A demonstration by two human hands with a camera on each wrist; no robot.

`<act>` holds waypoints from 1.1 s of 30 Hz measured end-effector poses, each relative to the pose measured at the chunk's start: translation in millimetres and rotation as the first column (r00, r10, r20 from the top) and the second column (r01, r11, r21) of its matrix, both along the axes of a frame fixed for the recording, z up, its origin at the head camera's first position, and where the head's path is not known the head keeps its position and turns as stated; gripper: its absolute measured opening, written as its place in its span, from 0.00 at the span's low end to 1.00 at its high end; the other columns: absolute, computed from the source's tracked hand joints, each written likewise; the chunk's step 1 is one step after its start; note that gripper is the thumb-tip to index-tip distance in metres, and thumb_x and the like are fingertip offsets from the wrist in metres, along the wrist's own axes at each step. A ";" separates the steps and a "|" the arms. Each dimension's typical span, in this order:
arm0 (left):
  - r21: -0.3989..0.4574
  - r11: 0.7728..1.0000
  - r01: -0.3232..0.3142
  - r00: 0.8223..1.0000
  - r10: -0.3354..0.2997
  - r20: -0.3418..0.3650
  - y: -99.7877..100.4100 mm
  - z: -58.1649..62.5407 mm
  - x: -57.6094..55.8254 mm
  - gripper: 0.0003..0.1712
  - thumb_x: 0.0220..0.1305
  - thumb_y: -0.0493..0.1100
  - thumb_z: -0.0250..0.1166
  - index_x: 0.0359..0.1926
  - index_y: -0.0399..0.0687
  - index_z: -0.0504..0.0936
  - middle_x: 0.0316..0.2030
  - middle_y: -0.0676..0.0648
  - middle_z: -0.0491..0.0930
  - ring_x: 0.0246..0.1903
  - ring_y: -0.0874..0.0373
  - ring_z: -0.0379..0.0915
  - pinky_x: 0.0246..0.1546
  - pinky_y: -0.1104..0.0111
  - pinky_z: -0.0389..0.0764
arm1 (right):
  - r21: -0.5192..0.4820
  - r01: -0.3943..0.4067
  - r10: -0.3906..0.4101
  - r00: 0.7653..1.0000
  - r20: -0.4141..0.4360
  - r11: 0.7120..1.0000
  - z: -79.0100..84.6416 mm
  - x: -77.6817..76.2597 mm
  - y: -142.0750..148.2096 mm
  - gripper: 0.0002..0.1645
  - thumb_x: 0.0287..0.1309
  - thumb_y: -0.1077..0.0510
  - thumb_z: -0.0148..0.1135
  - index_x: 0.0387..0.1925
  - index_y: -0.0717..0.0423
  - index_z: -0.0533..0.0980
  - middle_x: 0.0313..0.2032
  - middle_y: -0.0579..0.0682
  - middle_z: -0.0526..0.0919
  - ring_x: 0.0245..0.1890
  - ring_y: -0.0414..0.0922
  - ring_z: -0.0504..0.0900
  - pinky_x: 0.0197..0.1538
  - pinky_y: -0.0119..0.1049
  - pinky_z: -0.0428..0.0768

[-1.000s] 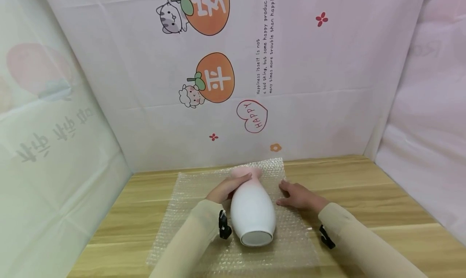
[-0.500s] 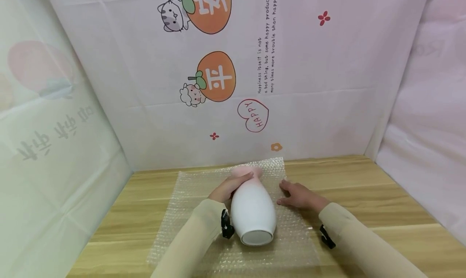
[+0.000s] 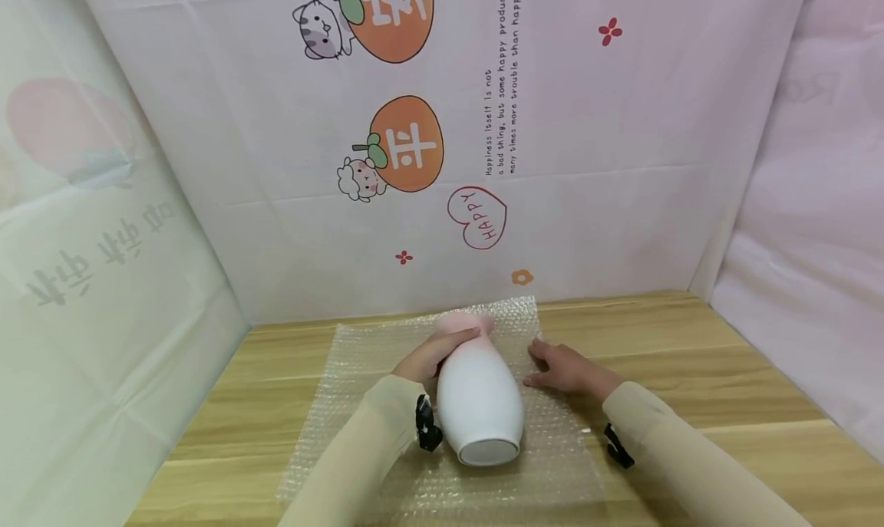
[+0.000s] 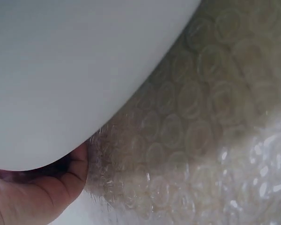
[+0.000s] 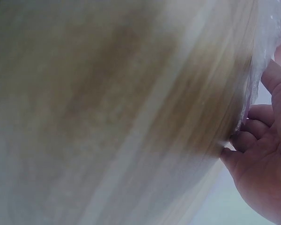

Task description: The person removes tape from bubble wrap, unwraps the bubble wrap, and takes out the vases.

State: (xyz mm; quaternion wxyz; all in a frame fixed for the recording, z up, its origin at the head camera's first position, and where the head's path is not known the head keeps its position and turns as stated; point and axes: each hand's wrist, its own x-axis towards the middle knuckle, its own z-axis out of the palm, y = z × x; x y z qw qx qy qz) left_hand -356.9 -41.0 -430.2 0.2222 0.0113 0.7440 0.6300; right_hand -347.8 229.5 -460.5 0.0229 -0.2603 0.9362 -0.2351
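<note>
A vase (image 3: 479,396), white with a pink neck, lies on its side on a clear sheet of bubble wrap (image 3: 373,435), its round base toward me. My left hand (image 3: 431,357) holds the vase at the neck, thumb over the top; in the left wrist view, curled fingers (image 4: 78,166) show below the white body. My right hand (image 3: 566,367) rests at the right edge of the sheet, thumb and forefinger spread apart. In the right wrist view, the thumb (image 5: 276,77) lies by the wrap (image 5: 267,47), and the other fingertips meet its edge near the tabletop.
The wood-grain table (image 3: 691,366) extends beyond the sheet on both sides. A printed white cloth (image 3: 587,220) hangs along the back edge, with further cloth walls (image 3: 131,281) at left and right. A black strap (image 3: 426,423) sits at the left wrist.
The vase, the sheet and both hands stay in practically the same place; only the head view shifts very slightly.
</note>
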 end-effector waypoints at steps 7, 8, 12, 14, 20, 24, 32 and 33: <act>0.040 0.999 0.008 1.000 -0.009 0.022 2.2 -5.8 -9.6 0.47 0.49 0.70 0.68 0.63 0.48 0.68 0.48 0.43 0.78 0.44 0.47 0.77 0.43 0.55 0.77 | 0.003 -0.009 0.009 1.000 -0.011 1.000 0.2 -0.2 0.6 0.23 0.58 0.48 0.68 0.27 0.56 0.63 0.59 0.71 0.70 0.59 0.60 0.71 0.46 0.50 0.72; 0.036 0.999 0.008 1.000 -0.009 0.010 3.0 -6.5 -10.4 0.46 0.50 0.69 0.68 0.62 0.47 0.69 0.48 0.43 0.78 0.44 0.48 0.77 0.44 0.55 0.77 | 0.001 -0.007 0.007 1.000 -0.008 1.000 0.1 -0.5 0.7 0.23 0.58 0.49 0.68 0.27 0.56 0.64 0.57 0.70 0.72 0.57 0.61 0.72 0.46 0.50 0.72; 0.009 1.000 -0.006 1.000 0.006 -0.027 6.0 -7.8 -10.6 0.44 0.50 0.69 0.68 0.60 0.46 0.71 0.46 0.44 0.79 0.43 0.49 0.77 0.45 0.56 0.77 | -0.009 -0.007 0.007 1.000 0.005 1.000 0.1 0.6 0.2 0.22 0.58 0.49 0.68 0.29 0.57 0.65 0.51 0.67 0.75 0.49 0.59 0.74 0.46 0.51 0.72; -0.004 1.000 -0.012 0.999 0.012 -0.032 7.6 -7.5 -9.3 0.45 0.49 0.70 0.68 0.60 0.46 0.71 0.46 0.44 0.79 0.43 0.49 0.77 0.44 0.56 0.77 | -0.011 -0.005 0.005 1.000 0.015 1.000 0.6 1.8 0.4 0.21 0.59 0.49 0.67 0.30 0.57 0.66 0.52 0.68 0.75 0.51 0.61 0.74 0.50 0.53 0.72; -0.002 1.000 -0.029 0.999 0.029 -0.015 10.6 -4.3 -6.3 0.49 0.47 0.70 0.69 0.62 0.45 0.69 0.47 0.44 0.78 0.43 0.48 0.77 0.44 0.55 0.77 | -0.003 -0.002 0.002 1.000 0.007 1.000 1.0 3.5 1.7 0.21 0.59 0.48 0.67 0.32 0.58 0.67 0.62 0.74 0.65 0.64 0.67 0.63 0.61 0.58 0.66; 0.000 0.998 -0.056 0.998 0.056 0.000 13.5 -4.0 -6.8 0.51 0.47 0.68 0.71 0.65 0.45 0.65 0.48 0.43 0.77 0.44 0.48 0.76 0.45 0.54 0.76 | 0.000 0.009 -0.009 1.000 0.021 1.000 -0.6 3.4 2.6 0.28 0.59 0.47 0.67 0.48 0.66 0.73 0.64 0.74 0.62 0.65 0.67 0.60 0.63 0.58 0.63; -0.034 0.990 -0.136 0.991 0.136 -0.004 20.4 -3.8 -7.8 0.54 0.43 0.65 0.74 0.65 0.43 0.65 0.47 0.43 0.76 0.43 0.47 0.76 0.43 0.52 0.77 | 0.003 0.024 -0.024 0.999 0.042 1.000 -2.6 2.6 3.2 0.44 0.59 0.46 0.67 0.64 0.74 0.65 0.65 0.74 0.60 0.66 0.67 0.59 0.65 0.58 0.61; -0.036 0.990 -0.138 0.990 0.138 -0.004 20.6 -3.9 -7.7 0.54 0.43 0.65 0.74 0.65 0.43 0.65 0.47 0.43 0.76 0.43 0.47 0.76 0.43 0.52 0.77 | 0.002 0.024 -0.024 0.999 0.045 1.000 -2.4 2.6 3.0 0.45 0.59 0.46 0.67 0.64 0.74 0.64 0.65 0.74 0.60 0.66 0.67 0.59 0.65 0.58 0.60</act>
